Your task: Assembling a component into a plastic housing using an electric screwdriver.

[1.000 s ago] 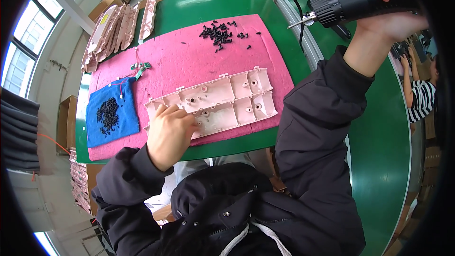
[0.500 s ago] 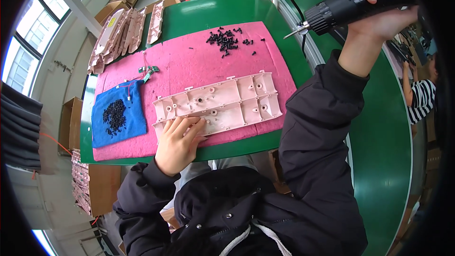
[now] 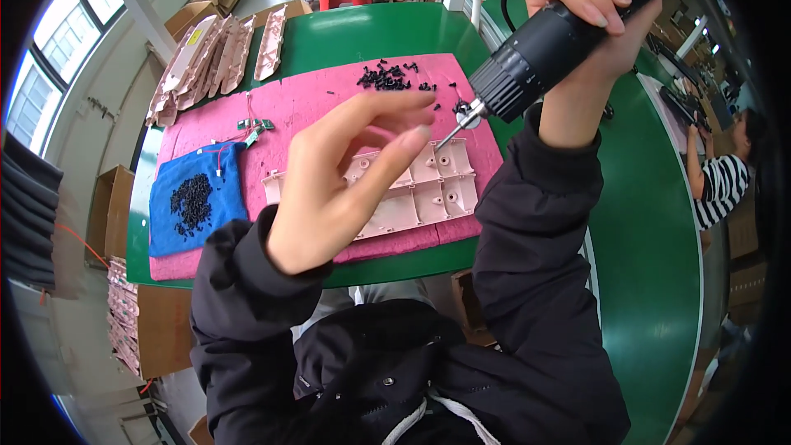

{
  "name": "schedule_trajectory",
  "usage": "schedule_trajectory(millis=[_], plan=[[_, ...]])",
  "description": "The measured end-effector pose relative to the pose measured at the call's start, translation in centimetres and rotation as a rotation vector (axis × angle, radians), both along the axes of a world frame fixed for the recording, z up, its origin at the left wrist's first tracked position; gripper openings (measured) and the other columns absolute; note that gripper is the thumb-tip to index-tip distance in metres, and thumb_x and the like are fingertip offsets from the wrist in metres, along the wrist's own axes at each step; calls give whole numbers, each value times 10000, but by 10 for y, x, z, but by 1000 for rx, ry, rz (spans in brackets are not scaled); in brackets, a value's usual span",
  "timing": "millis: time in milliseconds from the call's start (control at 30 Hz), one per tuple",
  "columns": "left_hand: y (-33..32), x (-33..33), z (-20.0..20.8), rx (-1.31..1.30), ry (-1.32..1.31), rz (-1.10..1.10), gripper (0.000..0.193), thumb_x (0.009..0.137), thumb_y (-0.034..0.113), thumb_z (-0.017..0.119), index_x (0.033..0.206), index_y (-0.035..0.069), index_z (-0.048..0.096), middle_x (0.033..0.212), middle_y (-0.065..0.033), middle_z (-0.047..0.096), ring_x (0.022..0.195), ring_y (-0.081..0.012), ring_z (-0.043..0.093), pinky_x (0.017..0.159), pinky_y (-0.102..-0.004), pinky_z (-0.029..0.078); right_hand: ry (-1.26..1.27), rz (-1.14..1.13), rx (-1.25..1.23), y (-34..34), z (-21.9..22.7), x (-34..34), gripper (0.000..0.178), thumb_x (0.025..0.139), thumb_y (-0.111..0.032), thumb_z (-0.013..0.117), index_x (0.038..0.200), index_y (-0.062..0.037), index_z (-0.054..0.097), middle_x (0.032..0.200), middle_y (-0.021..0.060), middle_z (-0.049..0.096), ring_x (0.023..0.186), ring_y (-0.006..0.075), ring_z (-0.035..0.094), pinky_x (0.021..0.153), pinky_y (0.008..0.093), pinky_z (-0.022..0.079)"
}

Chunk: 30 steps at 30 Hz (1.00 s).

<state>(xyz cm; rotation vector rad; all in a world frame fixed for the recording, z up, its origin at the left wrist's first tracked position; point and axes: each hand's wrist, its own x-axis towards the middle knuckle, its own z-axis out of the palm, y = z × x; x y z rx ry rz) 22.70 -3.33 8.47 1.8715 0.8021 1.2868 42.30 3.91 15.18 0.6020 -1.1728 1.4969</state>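
My right hand is wrapped round a black electric screwdriver, tilted with its thin metal bit pointing down and left. In the picture the bit's tip overlaps the upper right of the pink plastic shells; I cannot tell whether it touches. My left hand, slightly blurred, is raised over the shells, with thumb and fingers apart near the bit. It hides the left and middle of the shells. Two long ribbed halves with round screw posts lie side by side on a pink foam mat.
Black screws are heaped at the mat's far side. A blue cloth at left bears smaller black pieces. Small green circuit boards with wires lie beyond it. More pink shells are stacked far left. A co-worker sits at right.
My left hand has lifted off the shells and moved up and right. The screwdriver in my right hand has come down and left, its bit now over the shells' right end.
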Motion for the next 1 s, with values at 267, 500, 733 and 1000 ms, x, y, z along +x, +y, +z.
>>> schedule_trajectory(millis=[267,500,733,1000], plan=[[18,-11,-20,-289,-192,-231,149,843,106,584,908,-29,585,794,-61,610,703,-77,540,624,-212,443,-79,-40,48,-5,-8,-19,324,929,-253,329,1050,35,417,655,67,465,441,148,463,450,281,416],[31,-13,-41,-559,-486,-500,120,841,80,582,886,-31,575,786,-61,605,697,-88,543,647,-213,444,-96,-68,72,-9,-11,-23,218,926,-104,315,1064,40,403,685,93,497,455,172,498,442,288,452],[23,-17,-39,-391,-324,-377,91,837,54,580,863,-32,565,808,-68,602,702,-96,546,658,-225,444,-71,-69,107,-9,-14,-29,202,914,-62,314,1069,35,401,695,101,510,455,178,504,451,293,462],[32,-17,-44,-31,-317,-324,84,769,-23,623,822,-29,560,828,-73,599,688,-113,551,635,-229,438,-62,-63,83,-10,-15,-31,210,923,-101,317,1067,24,405,689,95,509,451,180,502,445,290,455]])
